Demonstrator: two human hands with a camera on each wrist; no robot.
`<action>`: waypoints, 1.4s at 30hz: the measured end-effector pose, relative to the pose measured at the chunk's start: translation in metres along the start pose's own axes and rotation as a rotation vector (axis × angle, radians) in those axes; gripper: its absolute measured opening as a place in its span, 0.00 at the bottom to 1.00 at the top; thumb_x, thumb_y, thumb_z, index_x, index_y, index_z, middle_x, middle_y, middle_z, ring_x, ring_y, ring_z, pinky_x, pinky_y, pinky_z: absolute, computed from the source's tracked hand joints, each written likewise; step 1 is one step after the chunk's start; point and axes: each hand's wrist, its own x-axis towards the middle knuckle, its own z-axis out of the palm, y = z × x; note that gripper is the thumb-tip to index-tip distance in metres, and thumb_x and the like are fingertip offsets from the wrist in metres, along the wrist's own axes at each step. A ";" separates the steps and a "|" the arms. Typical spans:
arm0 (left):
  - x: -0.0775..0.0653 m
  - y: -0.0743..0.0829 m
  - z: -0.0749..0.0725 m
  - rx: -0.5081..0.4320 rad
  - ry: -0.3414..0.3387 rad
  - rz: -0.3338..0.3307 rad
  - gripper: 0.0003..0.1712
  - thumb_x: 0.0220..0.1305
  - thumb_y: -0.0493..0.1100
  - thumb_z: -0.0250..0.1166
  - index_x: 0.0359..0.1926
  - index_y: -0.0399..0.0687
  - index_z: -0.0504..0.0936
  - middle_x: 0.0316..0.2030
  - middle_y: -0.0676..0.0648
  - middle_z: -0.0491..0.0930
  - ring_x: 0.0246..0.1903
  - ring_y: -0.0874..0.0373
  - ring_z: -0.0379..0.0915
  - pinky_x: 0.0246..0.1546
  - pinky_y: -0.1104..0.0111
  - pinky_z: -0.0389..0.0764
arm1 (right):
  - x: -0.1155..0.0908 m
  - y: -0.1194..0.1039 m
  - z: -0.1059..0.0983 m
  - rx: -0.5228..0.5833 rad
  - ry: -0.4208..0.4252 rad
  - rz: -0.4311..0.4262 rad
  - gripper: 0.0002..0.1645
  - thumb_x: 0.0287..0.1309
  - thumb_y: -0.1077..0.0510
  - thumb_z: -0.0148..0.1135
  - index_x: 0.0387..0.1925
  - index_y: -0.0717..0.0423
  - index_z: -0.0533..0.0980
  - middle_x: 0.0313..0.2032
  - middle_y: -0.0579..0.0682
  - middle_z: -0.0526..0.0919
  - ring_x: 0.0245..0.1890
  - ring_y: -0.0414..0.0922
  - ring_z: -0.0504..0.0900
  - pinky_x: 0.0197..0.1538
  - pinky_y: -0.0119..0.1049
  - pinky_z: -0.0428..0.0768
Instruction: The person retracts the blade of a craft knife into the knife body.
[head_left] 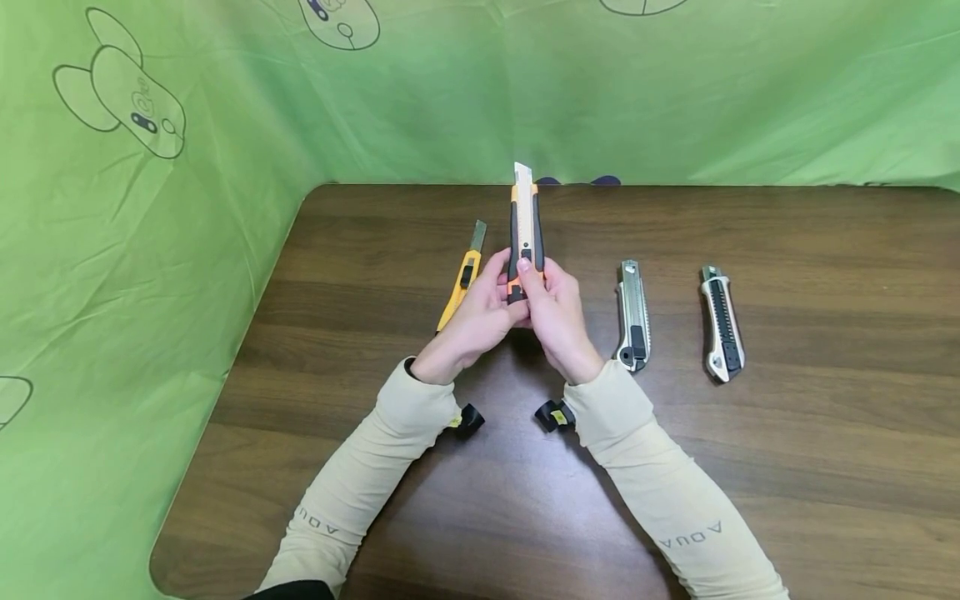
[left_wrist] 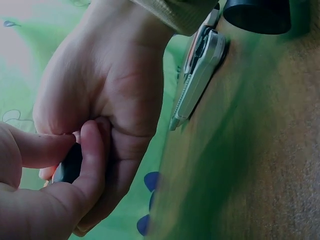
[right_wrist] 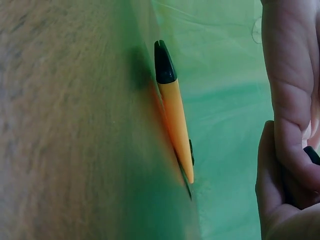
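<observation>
Both hands hold an orange-and-black utility knife (head_left: 526, 212) upright above the table, its blade (head_left: 522, 173) showing at the top. My right hand (head_left: 561, 321) grips the handle's lower end from the right, with the thumb on the dark slider. From the left, my left hand (head_left: 480, 321) holds the same end, fingers behind the handle. In the left wrist view the handle's dark butt (left_wrist: 69, 165) shows between the fingers, while the blade is hidden. A yellow utility knife (head_left: 460, 287) with its blade out lies just beyond the left hand, partly covered by it.
Right of the hands, a silver utility knife (head_left: 633, 312) lies on the brown wooden table (head_left: 840, 375). Farther right is a white-and-black utility knife (head_left: 723, 325). Green cloth (head_left: 450, 108) with printed figures hangs along the table's back and left edges.
</observation>
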 end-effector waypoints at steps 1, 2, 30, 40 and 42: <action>0.000 0.000 0.000 -0.003 -0.006 0.000 0.37 0.58 0.24 0.50 0.65 0.49 0.48 0.47 0.41 0.71 0.37 0.58 0.75 0.37 0.64 0.81 | 0.000 0.000 0.000 0.001 0.006 0.005 0.22 0.61 0.47 0.49 0.45 0.61 0.71 0.30 0.51 0.82 0.24 0.41 0.82 0.25 0.37 0.81; 0.000 0.000 0.000 -0.006 -0.012 0.001 0.37 0.58 0.25 0.50 0.65 0.49 0.48 0.46 0.41 0.71 0.37 0.58 0.75 0.37 0.64 0.81 | 0.000 0.000 0.000 0.000 0.010 0.008 0.22 0.61 0.46 0.49 0.44 0.61 0.71 0.30 0.51 0.82 0.24 0.41 0.82 0.24 0.37 0.81; -0.001 0.002 0.000 -0.074 -0.041 -0.058 0.34 0.59 0.25 0.51 0.63 0.51 0.53 0.37 0.42 0.74 0.28 0.58 0.77 0.34 0.62 0.81 | 0.001 -0.002 -0.002 -0.064 0.114 0.001 0.26 0.59 0.41 0.51 0.38 0.63 0.74 0.23 0.45 0.83 0.19 0.39 0.80 0.19 0.32 0.75; -0.003 0.004 0.002 -0.051 -0.062 -0.076 0.34 0.59 0.26 0.51 0.63 0.51 0.52 0.35 0.42 0.74 0.27 0.57 0.77 0.33 0.63 0.81 | 0.001 -0.001 -0.005 -0.071 0.117 0.002 0.25 0.58 0.40 0.50 0.34 0.59 0.75 0.23 0.46 0.83 0.19 0.39 0.79 0.19 0.31 0.74; -0.003 0.003 0.001 -0.048 -0.065 -0.081 0.34 0.59 0.26 0.52 0.63 0.51 0.52 0.35 0.42 0.75 0.26 0.57 0.77 0.32 0.63 0.81 | 0.001 -0.001 -0.006 -0.065 0.111 0.005 0.25 0.58 0.40 0.50 0.33 0.58 0.75 0.23 0.46 0.83 0.19 0.39 0.79 0.18 0.31 0.74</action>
